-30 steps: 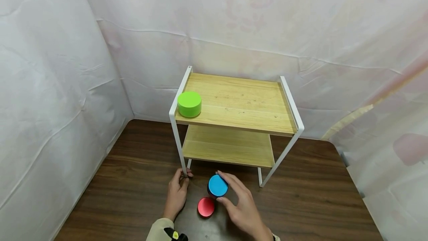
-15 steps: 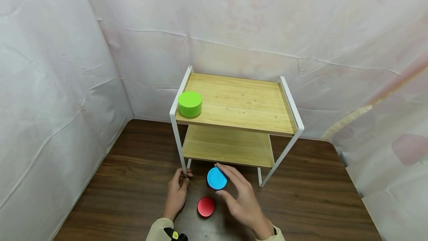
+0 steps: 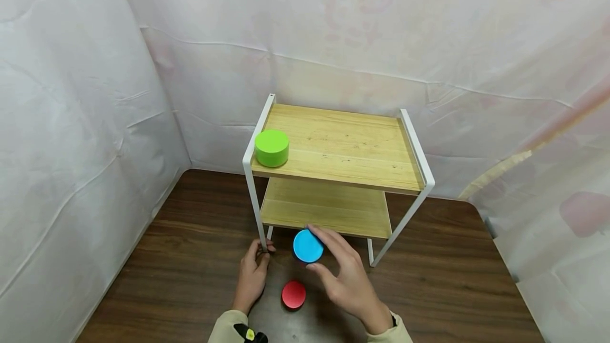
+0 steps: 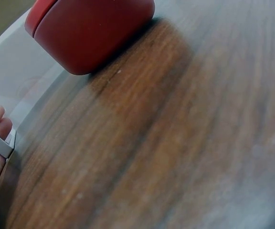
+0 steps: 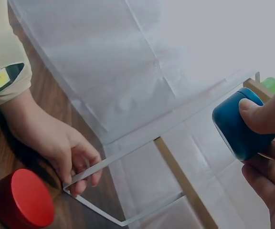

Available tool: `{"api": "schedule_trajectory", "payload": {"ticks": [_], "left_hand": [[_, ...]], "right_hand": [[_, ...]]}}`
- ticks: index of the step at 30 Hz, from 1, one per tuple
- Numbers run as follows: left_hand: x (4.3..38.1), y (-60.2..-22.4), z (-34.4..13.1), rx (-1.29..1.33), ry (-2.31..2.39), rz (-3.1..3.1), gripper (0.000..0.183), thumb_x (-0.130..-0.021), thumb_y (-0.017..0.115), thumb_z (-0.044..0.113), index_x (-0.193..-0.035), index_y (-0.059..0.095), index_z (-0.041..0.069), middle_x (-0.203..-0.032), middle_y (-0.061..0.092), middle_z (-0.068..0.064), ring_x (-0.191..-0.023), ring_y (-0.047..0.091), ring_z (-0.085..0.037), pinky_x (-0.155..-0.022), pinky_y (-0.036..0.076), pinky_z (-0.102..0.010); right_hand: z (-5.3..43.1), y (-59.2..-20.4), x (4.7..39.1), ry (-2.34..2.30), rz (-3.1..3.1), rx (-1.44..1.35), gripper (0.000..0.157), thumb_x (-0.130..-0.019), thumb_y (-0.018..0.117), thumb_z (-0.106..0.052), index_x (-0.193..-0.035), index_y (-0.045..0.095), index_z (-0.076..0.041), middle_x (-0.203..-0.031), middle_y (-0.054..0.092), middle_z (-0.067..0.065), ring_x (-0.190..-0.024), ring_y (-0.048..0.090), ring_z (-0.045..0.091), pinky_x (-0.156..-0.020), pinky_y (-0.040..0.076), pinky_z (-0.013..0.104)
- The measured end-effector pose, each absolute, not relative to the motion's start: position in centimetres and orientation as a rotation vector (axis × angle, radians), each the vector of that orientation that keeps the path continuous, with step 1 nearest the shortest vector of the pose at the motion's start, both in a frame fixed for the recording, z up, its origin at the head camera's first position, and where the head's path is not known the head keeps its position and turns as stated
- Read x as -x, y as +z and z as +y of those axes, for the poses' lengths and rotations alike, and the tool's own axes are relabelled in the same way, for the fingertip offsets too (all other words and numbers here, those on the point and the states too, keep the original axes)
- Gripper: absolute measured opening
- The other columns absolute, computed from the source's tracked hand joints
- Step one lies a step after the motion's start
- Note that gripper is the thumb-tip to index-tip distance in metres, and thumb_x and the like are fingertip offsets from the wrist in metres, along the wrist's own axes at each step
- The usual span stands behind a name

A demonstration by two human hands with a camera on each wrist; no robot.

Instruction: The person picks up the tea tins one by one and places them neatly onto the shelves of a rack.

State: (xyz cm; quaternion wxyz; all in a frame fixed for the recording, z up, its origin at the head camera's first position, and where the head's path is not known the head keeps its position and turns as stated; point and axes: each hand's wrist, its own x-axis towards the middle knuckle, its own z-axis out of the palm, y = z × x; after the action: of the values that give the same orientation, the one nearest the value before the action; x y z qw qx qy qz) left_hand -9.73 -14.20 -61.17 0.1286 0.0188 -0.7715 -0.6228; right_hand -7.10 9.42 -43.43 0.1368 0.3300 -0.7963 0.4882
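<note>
My right hand [image 3: 350, 285] holds a small blue round lidded tin [image 3: 307, 246] between thumb and fingers, raised off the table in front of the lower shelf. In the right wrist view the thumb lies against the side of the blue tin [image 5: 240, 124]. My left hand [image 3: 252, 274] grips the foot of the front left white leg of a two-tier wooden shelf rack [image 3: 352, 142]. A red round tin [image 3: 293, 295] stands on the table between both hands; in the left wrist view, a lid seam shows on the red tin [image 4: 94, 33].
On the upper shelf, by its left front corner, sits a green round tin [image 3: 271, 148]. The lower shelf [image 3: 324, 210] lies under it, partly hidden. White curtain-like sheets [image 3: 333, 30] stand behind and beside the dark wooden table [image 3: 457, 274].
The right hand has lifted the blue tin and carried it forward, away from the red tin toward the rack. The left hand stays on the rack's leg.
</note>
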Motion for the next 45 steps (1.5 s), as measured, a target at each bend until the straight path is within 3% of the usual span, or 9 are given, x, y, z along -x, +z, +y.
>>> {"api": "schedule_trajectory", "payload": {"ticks": [6,27,36,45], "left_hand": [[9.6,-61.0,-14.2,-0.068,-1.84,-2.239,0.026,-0.101,0.055,-0.011,-0.119,0.065,0.005,-0.108,0.073,-0.006,-0.113,0.068,-0.024,-0.099,0.052,-0.022],[9.8,-61.1,-14.2,-0.074,-1.857,-2.24,0.028,-0.1,0.056,-0.013,-0.119,0.065,0.005,-0.11,0.072,-0.006,-0.114,0.068,-0.018,-0.1,0.052,-0.021],[9.8,-60.9,-14.1,-0.055,-1.845,-2.226,0.028,-0.099,0.057,-0.014,-0.118,0.065,0.005,-0.111,0.072,-0.009,-0.117,0.068,-0.029,-0.101,0.052,-0.022],[9.7,-60.8,-14.0,-0.027,-1.802,-2.243,0.026,-0.1,0.057,-0.012,-0.118,0.065,0.004,-0.114,0.072,-0.011,-0.113,0.069,-0.023,-0.101,0.052,-0.025]], "right_hand": [[9.3,-42.6,7.2,1.398,-2.295,-0.971,0.069,-0.092,0.081,-0.009,-0.154,0.052,-0.013,-0.149,0.061,0.008,-0.134,0.063,0.023,-0.113,0.048,0.025],[9.1,-39.7,8.8,1.356,-2.213,-0.999,0.07,-0.09,0.08,0.0,-0.153,0.053,-0.008,-0.146,0.062,0.013,-0.131,0.064,0.027,-0.112,0.05,0.025],[9.4,-38.9,9.0,1.346,-2.222,-0.976,0.074,-0.087,0.081,0.005,-0.153,0.053,-0.009,-0.148,0.061,0.011,-0.134,0.062,0.025,-0.114,0.047,0.023],[9.6,-37.8,9.4,1.366,-2.184,-1.0,0.075,-0.085,0.082,0.007,-0.153,0.053,-0.007,-0.148,0.061,0.013,-0.134,0.062,0.026,-0.114,0.048,0.024]]}}
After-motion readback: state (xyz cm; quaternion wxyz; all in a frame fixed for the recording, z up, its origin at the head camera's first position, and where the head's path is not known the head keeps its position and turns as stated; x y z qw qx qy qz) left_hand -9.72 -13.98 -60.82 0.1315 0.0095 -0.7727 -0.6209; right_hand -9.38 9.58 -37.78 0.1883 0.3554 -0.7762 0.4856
